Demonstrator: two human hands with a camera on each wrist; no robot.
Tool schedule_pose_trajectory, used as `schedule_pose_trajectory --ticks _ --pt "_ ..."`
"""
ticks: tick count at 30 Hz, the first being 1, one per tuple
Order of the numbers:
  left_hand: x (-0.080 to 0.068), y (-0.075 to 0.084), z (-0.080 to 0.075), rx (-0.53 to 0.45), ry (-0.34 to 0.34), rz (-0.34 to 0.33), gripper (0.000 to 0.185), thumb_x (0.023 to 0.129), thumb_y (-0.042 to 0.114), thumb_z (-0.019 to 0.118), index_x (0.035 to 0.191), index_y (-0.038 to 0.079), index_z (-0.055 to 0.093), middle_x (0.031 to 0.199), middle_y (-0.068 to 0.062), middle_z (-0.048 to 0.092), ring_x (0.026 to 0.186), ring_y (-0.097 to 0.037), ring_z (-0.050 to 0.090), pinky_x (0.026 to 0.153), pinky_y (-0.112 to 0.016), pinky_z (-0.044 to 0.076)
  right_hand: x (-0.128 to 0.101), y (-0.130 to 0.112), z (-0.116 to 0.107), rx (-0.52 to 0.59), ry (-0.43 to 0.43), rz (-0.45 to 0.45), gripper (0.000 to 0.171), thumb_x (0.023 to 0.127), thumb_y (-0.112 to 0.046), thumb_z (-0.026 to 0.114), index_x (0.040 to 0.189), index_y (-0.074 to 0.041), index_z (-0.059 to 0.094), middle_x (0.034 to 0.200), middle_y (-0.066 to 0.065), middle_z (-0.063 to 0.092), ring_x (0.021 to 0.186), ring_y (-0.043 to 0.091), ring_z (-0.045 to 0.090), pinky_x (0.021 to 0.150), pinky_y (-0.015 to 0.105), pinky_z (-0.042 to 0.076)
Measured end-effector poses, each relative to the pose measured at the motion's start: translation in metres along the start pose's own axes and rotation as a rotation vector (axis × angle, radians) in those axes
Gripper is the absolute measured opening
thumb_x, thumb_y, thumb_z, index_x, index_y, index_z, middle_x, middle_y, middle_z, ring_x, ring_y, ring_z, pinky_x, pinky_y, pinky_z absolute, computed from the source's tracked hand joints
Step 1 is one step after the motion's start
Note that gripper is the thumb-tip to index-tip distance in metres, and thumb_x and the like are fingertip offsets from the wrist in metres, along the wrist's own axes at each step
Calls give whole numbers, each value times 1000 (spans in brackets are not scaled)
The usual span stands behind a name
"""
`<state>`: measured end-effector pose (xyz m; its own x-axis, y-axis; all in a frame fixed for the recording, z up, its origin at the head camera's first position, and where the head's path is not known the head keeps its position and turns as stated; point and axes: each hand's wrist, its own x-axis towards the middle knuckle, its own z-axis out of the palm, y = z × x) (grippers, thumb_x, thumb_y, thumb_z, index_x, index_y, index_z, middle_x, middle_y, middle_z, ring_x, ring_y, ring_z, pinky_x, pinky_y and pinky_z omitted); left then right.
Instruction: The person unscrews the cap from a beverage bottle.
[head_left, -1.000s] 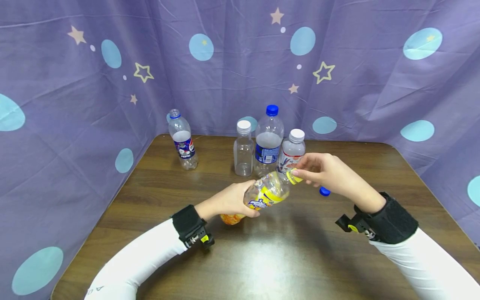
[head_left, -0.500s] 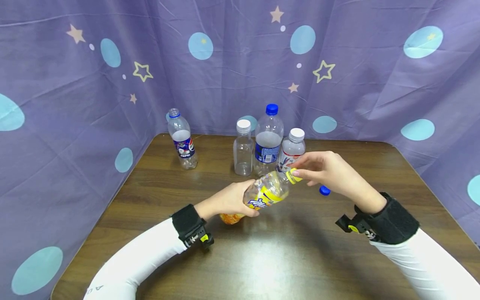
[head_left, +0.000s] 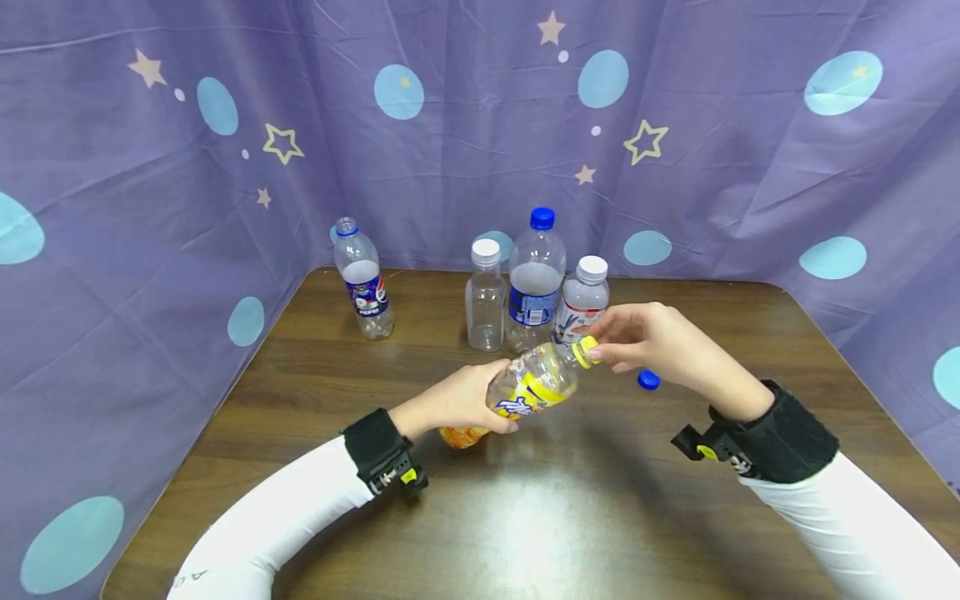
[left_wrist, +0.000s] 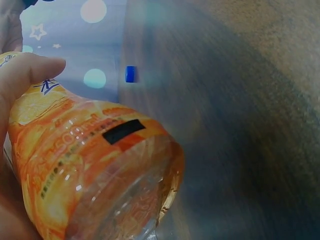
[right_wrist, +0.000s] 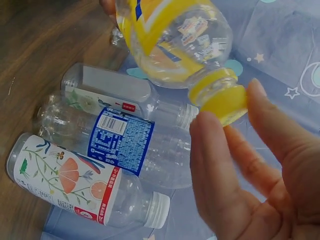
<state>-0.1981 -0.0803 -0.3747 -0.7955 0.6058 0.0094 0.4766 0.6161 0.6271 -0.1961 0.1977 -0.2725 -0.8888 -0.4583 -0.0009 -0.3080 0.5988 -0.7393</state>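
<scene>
Lighting's pretty bright and even, seems to come from overhead: there's a big soft glare patch on the table (head_left: 517,533) right near the bottom of the head view. Shadows are faint. The head view bends at the edges, fisheye style. Left wrist view is soft, with the tabletop smeared and hazy. In the right wrist view the fingers (right_wrist: 280,145) up close are blurry.
</scene>
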Motion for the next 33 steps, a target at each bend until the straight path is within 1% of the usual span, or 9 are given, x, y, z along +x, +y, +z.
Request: schedule_pose_trajectory --ticks 3,6,11,14,18,23,25,29,33 --pt "0 -1 0 -1 -1 -5 70 69 32 83 129 14 51 107 0 68 94 -11 63 86 -29 50 -1 -1 0 9 6 -18 31 80 -17 78 108 -6 70 95 9 74 80 9 70 66 27 57" --pt "0 -1 0 -6 0 -9 72 69 31 83 131 14 50 108 0 68 95 -11 62 87 -30 50 -2 -1 0 -2 13 -29 33 79 -17 79 110 -6 70 97 10 74 81 7 70 67 26 57" --pt "0 -1 0 -2 7 -5 74 69 31 83 132 14 49 109 0 68 96 -12 62 88 -29 50 -2 -1 2 58 37 -23 30 85 -21 74 109 -4 70 101 14 73 78 10 72 67 28 58" --pt "1 0 0 10 16 4 75 68 32 83 133 14 49 108 0 68 96 -11 63 88 -29 50 -1 0 3 81 60 -29 29 88 -23 71 110 -5 68 102 15 72 78 12 72 66 31 59" --pt "1 1 -1 12 22 9 75 68 33 83 133 15 50 108 1 68 96 -11 63 87 -29 50 0 0 2 44 69 -4 32 88 -26 71 111 -6 63 93 12 72 75 14 70 64 32 59" --pt "1 1 0 0 12 6 74 68 31 84 132 15 50 108 1 68 95 -11 63 87 -28 50 0 1 1 34 31 54 27 89 -24 71 99 -1 62 84 10 71 72 17 69 63 31 58" --pt "1 1 0 -4 5 5 73 68 31 84 131 15 51 108 0 68 95 -11 63 87 -28 50 1 2 1 47 20 44 24 88 -21 71 97 0 63 86 10 70 73 16 70 63 31 59" --pt "1 2 1 7 2 4 72 68 31 83 131 14 51 108 1 68 95 -11 63 87 -28 50 0 2 1 75 13 -11 22 86 -15 73 100 1 65 90 13 70 75 13 70 66 30 58" --pt "0 2 2 11 2 3 72 69 31 83 131 14 51 108 1 68 95 -11 62 87 -28 50 -2 1 1 45 21 -54 24 83 -16 76 101 -2 69 93 11 72 77 8 69 67 28 58"
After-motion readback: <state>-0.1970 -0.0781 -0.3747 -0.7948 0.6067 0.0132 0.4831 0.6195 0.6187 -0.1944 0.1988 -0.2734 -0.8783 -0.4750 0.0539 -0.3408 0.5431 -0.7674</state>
